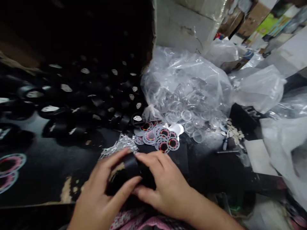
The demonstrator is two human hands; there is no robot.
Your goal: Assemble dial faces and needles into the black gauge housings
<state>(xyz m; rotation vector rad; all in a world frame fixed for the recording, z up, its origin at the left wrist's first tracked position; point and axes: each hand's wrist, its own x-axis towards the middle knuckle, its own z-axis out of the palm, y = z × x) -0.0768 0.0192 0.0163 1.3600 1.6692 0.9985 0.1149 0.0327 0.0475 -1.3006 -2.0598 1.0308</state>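
Both my hands grip a black round plastic housing point(131, 163) close in front of my body. My left hand point(100, 188) curves around its left side, with the thumb at the lower edge. On the other side, the fingertips and thumb of my right hand point(168, 185) press against it. Its inside is dark, and I cannot make out what it contains. Just beyond my fingers lies a heap of small silvery-white pieces point(120, 145). Printed round dials point(164, 140), grey-rimmed with black and red, are piled to the right of that heap.
Many similar black housings point(79, 126) spread across the left and back, before a dark open box. A clear plastic bag point(187, 67) spills transparent round covers point(198, 135). More dials point(11, 164) lie at the left edge. A small screwdriver point(224, 143) and beige bits point(235, 134) sit right.
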